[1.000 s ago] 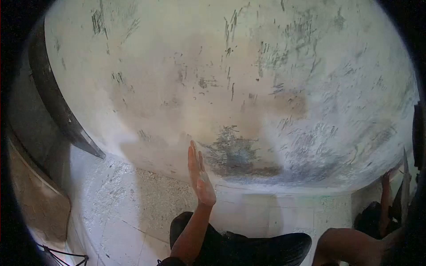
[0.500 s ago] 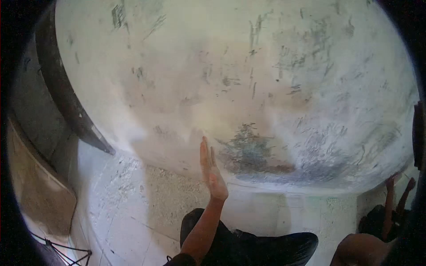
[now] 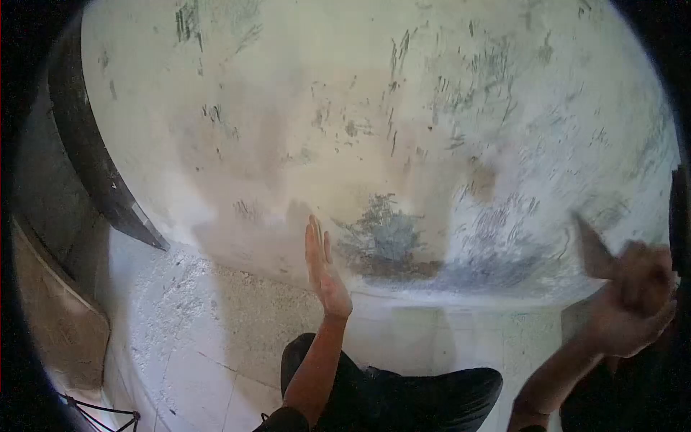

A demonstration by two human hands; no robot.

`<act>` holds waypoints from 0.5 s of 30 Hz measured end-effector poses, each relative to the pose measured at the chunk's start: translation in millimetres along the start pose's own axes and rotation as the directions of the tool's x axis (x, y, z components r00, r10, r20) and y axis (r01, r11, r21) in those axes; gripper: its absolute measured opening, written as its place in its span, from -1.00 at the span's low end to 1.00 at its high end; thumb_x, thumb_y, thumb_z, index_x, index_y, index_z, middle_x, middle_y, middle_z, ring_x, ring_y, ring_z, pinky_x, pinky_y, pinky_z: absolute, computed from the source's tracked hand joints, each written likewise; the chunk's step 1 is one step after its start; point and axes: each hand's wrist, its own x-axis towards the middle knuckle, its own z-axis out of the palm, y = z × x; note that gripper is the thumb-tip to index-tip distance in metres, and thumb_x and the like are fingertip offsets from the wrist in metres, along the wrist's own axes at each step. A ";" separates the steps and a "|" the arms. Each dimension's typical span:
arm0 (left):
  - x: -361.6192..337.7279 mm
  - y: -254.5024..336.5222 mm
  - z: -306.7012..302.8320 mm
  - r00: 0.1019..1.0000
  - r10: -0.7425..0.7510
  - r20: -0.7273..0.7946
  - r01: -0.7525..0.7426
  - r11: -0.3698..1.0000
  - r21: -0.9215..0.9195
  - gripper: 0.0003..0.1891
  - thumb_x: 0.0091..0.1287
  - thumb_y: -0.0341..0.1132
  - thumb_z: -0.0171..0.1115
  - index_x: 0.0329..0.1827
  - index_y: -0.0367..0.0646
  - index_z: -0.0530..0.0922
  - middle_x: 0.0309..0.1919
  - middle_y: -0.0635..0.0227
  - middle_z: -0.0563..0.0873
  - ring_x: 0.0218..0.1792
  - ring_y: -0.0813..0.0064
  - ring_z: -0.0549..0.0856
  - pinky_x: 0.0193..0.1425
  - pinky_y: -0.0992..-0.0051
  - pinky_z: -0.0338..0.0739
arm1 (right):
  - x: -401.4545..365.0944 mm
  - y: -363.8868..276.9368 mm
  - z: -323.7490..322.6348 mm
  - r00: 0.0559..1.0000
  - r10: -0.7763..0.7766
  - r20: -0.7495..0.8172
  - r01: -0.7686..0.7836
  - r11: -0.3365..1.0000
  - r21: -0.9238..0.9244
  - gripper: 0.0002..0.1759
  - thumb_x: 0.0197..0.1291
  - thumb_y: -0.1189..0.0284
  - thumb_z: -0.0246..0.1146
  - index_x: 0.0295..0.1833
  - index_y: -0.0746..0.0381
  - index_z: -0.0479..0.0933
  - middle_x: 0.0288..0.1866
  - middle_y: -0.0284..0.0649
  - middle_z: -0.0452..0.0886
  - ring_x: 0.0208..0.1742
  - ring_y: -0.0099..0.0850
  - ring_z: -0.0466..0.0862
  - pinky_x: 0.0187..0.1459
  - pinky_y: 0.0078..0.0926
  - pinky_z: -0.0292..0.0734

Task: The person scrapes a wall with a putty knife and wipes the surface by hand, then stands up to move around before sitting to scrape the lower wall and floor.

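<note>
My left hand (image 3: 327, 277) is raised with its fingers stretched out. It overlaps the lower part of a large curved, off-white surface (image 3: 302, 173) that bears dark scrapes and a grey worn patch (image 3: 389, 234). At the right my right hand (image 3: 633, 309), blurred by motion, is closed around the handle of a scraper (image 3: 596, 248). The scraper's flat, pointed-looking blade angles up and left in front of the same surface. Its handle is mostly hidden in the fingers.
Pale floor tiles (image 3: 205, 381) strewn with white flakes and crumbs lie below the curved surface. A dark curved band (image 3: 93, 144) edges it at the left. A brown panel (image 3: 57, 317) and a black wire frame (image 3: 108, 416) are at lower left. My dark-trousered leg (image 3: 432, 396) is folded underneath.
My right hand has risen into view at the right with the scraper. The view has shifted slightly; my left hand keeps its pose. Another person's arms at the right are now mostly covered.
</note>
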 end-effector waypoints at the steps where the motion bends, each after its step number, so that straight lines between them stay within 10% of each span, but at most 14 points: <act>1: -1.2 1.6 -0.8 1.000 0.011 -0.001 -0.011 1.000 -0.012 -0.05 0.21 0.38 -0.16 0.46 -0.20 -0.04 0.45 0.01 -0.02 0.47 0.11 -0.05 0.46 0.02 -0.16 | -13.8 -4.2 18.3 0.991 0.117 0.067 -0.125 0.985 0.122 -0.86 0.07 0.56 0.15 -0.23 0.35 0.43 -0.35 -0.05 0.52 -0.39 -0.35 0.53 -0.33 -0.50 0.52; 3: 0.3 2.7 -0.5 1.000 0.019 0.024 -0.019 1.000 -0.017 -0.05 0.21 0.37 -0.16 0.46 -0.21 -0.04 0.45 0.01 -0.01 0.47 0.10 -0.04 0.45 0.01 -0.14 | -27.8 -21.1 66.4 0.780 0.559 0.281 -0.586 0.497 0.640 -0.65 0.21 0.21 -0.04 -0.56 0.16 0.21 -0.68 -0.33 0.14 -0.66 -0.51 0.08 -0.58 -0.54 0.03; 5: -0.9 -4.0 -5.2 0.999 0.015 0.041 -0.015 1.000 -0.012 -0.06 0.22 0.36 -0.17 0.46 -0.21 -0.03 0.45 0.00 -0.01 0.47 0.10 -0.03 0.45 0.01 -0.14 | -41.3 -14.6 95.8 0.677 0.574 0.461 -0.626 0.120 0.770 -0.53 0.27 0.12 -0.12 -0.67 0.09 0.17 -0.81 -0.44 0.04 -0.76 -0.56 -0.04 -0.69 -0.55 -0.10; 11: 6.2 -5.4 -7.8 1.000 0.007 0.017 -0.007 1.000 0.003 -0.09 0.24 0.33 -0.18 0.45 -0.23 -0.02 0.44 0.00 0.03 0.46 0.10 -0.01 0.45 0.02 -0.12 | -86.5 -9.3 131.3 0.773 0.456 0.441 -0.591 0.266 0.761 -0.54 0.26 0.12 -0.13 -0.67 0.09 0.22 -0.81 -0.44 0.14 -0.80 -0.58 0.04 -0.73 -0.56 -0.03; 15: 3.7 -6.9 -7.2 1.000 -0.004 0.027 0.004 1.000 0.002 -0.09 0.25 0.33 -0.19 0.45 -0.23 -0.01 0.43 0.00 0.05 0.46 0.11 0.00 0.45 0.03 -0.11 | -103.9 -3.6 110.1 0.694 0.500 0.518 -0.645 0.113 0.756 -0.51 0.31 0.15 -0.17 -0.68 0.12 0.19 -0.81 -0.40 0.15 -0.80 -0.56 0.09 -0.73 -0.55 0.02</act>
